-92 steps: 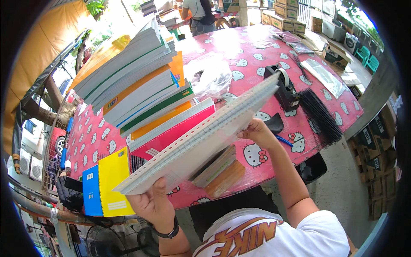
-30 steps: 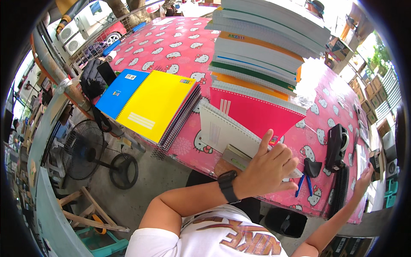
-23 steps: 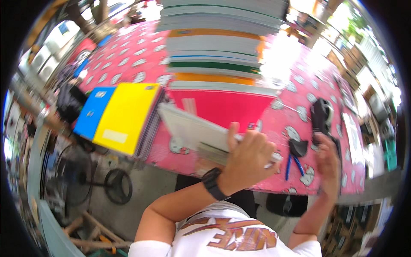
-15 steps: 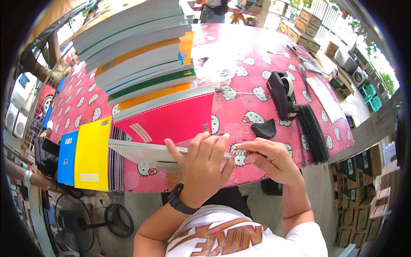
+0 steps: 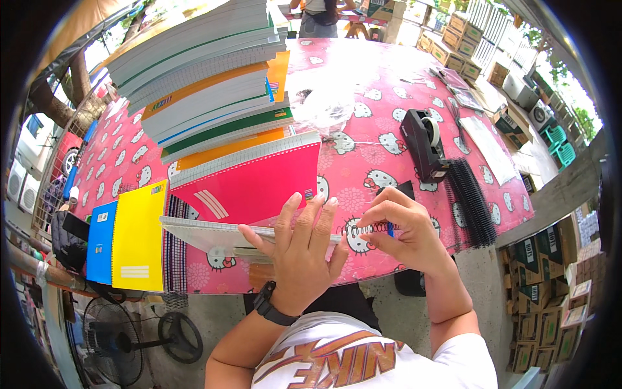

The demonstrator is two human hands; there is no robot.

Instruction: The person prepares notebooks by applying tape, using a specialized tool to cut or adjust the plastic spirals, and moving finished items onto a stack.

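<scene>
An unbound-looking notebook [image 5: 194, 228] with pale pages stands on edge near the table's front. My left hand [image 5: 299, 256] grips its right part, fingers spread over the top and thumb on the near side. A thin dark spiral binding coil [image 5: 356, 230] is pinched between the thumb and forefinger of my right hand [image 5: 414, 236]. The coil's left end lies at the notebook's right end; whether it has entered the holes is too small to tell. Just behind, a pink notebook [image 5: 253, 178] leans against a tall stack of notebooks [image 5: 207, 97].
Yellow [image 5: 139, 236] and blue notebooks [image 5: 102, 243] are at the left. To the right lie a black tape dispenser [image 5: 420, 146] and a bundle of black coils [image 5: 473, 204]. A fan [image 5: 116, 340] stands below the table. A person [image 5: 317, 23] is at the far end.
My right hand has shifted slightly right, drawing away from the left hand, and more of the coil shows. My left hand's fingers have spread a little on the notebook.
</scene>
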